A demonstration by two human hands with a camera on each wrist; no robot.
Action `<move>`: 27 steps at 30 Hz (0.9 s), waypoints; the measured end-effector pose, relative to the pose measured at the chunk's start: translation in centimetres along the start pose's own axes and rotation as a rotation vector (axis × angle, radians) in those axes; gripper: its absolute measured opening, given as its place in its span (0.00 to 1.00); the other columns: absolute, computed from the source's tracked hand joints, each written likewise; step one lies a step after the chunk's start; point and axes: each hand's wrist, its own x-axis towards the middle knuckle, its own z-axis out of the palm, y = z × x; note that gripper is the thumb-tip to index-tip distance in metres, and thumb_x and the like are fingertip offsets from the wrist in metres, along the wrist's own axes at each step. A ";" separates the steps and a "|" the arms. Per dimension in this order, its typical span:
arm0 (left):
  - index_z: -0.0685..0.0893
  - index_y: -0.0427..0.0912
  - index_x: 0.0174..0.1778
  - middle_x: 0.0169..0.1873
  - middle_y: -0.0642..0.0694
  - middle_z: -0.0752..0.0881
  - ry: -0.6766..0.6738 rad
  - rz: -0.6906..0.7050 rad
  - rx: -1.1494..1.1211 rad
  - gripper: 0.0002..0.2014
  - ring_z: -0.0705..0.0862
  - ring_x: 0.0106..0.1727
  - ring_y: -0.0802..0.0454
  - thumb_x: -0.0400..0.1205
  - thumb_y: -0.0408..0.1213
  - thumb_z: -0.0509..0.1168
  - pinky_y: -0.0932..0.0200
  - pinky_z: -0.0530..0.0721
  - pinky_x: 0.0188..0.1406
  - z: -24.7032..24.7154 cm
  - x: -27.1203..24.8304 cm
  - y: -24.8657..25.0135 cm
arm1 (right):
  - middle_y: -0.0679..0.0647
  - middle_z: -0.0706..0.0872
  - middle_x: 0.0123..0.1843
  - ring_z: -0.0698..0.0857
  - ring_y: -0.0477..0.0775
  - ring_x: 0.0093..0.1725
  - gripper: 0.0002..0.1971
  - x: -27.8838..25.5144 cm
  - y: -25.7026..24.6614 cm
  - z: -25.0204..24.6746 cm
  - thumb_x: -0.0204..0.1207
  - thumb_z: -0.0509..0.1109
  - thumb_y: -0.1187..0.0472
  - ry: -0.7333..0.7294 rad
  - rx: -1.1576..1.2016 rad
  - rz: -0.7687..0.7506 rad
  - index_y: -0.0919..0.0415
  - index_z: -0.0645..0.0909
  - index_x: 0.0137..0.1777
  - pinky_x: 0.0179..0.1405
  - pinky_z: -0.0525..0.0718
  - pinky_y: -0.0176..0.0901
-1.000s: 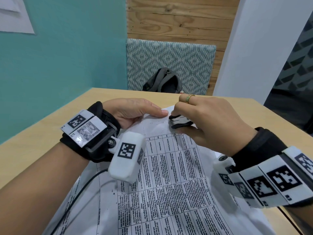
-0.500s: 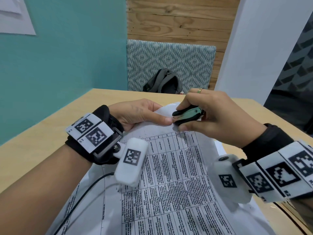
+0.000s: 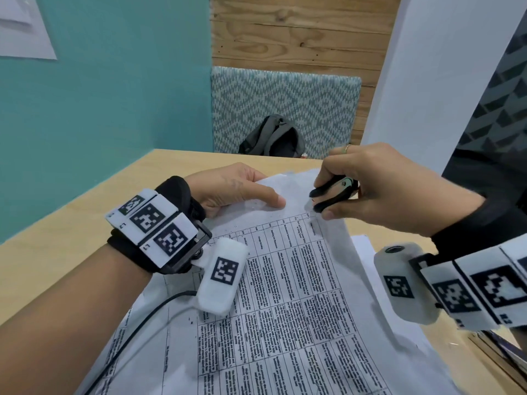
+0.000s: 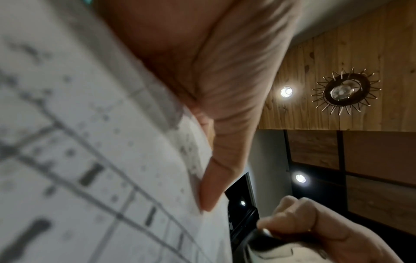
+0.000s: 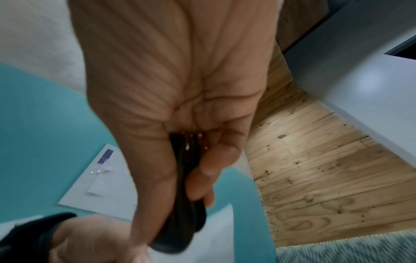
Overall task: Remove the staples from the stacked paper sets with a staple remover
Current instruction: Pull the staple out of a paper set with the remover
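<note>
**Staple remover held beside the thumb at the far corner of the paper**

A teal wall closes the left side, wooden planks run behind, and a patterned cushion with a dark backpack against it sits beyond the pale wooden worktop. A white sheet hangs on the teal wall.

On the worktop lies the stacked paper set, printed with a table of small text. Its far corner is lifted off the surface. The left hand grips that corner, thumb flat on top of the sheet and the other fingers curled under the edge. In the left wrist view the thumb tip presses the printed page close to its edge.

Just beyond the thumb tip, the right hand holds the staple remover, a dark tool with a pale green side. The thumb sits under it and the forefinger over it, squeezing it so its two halves stand nearly together. Its nose points at the left thumb, just above the paper; whether it touches the sheet cannot be told. In the right wrist view the curled fingers wrap the black body of the remover. A ring is on one right finger.

More white paper shows under the right wrist.
</note>
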 end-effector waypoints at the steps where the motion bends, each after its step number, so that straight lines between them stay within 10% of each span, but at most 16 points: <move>1: 0.86 0.27 0.47 0.35 0.39 0.90 0.009 -0.007 0.033 0.09 0.87 0.31 0.50 0.74 0.28 0.69 0.60 0.87 0.36 -0.2 0.1 -0.1 | 0.49 0.86 0.43 0.84 0.52 0.44 0.13 -0.1 0.0 -0.3 0.63 0.82 0.60 -0.028 -0.020 0.024 0.59 0.84 0.45 0.44 0.82 0.50; 10: 0.87 0.33 0.51 0.41 0.37 0.90 -0.081 -0.059 0.276 0.17 0.86 0.32 0.48 0.67 0.34 0.72 0.59 0.87 0.32 -1.1 -0.1 -0.1 | 0.35 0.78 0.41 0.79 0.45 0.48 0.17 -3.2 2.7 -0.3 0.66 0.79 0.52 -0.324 -0.166 0.375 0.54 0.83 0.54 0.45 0.78 0.37; 14: 0.89 0.38 0.40 0.30 0.47 0.89 0.004 0.019 0.385 0.04 0.83 0.26 0.56 0.72 0.33 0.73 0.67 0.79 0.25 -1.0 -0.5 0.1 | 0.39 0.83 0.46 0.81 0.43 0.43 0.16 -4.3 3.3 -0.7 0.71 0.74 0.49 -0.332 -0.042 0.448 0.51 0.81 0.57 0.42 0.79 0.34; 17: 0.89 0.39 0.40 0.33 0.46 0.90 0.026 0.040 0.475 0.07 0.85 0.29 0.54 0.71 0.37 0.75 0.65 0.81 0.29 -0.8 -0.6 0.5 | 0.49 0.85 0.49 0.84 0.44 0.40 0.18 -5.1 3.6 -0.4 0.70 0.70 0.43 -0.211 0.254 0.532 0.54 0.79 0.54 0.37 0.81 0.32; 21: 0.89 0.45 0.36 0.29 0.53 0.89 0.074 0.105 0.574 0.05 0.84 0.27 0.60 0.71 0.42 0.75 0.68 0.80 0.29 -0.4 -0.6 1.6 | 0.48 0.89 0.53 0.86 0.44 0.51 0.44 -6.3 3.0 0.5 0.50 0.74 0.27 -0.116 0.871 0.511 0.63 0.78 0.57 0.37 0.82 0.32; 27: 0.87 0.36 0.47 0.35 0.48 0.90 -0.129 0.167 0.473 0.08 0.87 0.31 0.57 0.73 0.28 0.72 0.66 0.83 0.29 0.7 -1.7 3.4 | 0.41 0.85 0.38 0.80 0.36 0.35 0.26 -6.6 0.7 1.4 0.63 0.78 0.48 -0.320 1.024 0.385 0.61 0.78 0.57 0.31 0.75 0.29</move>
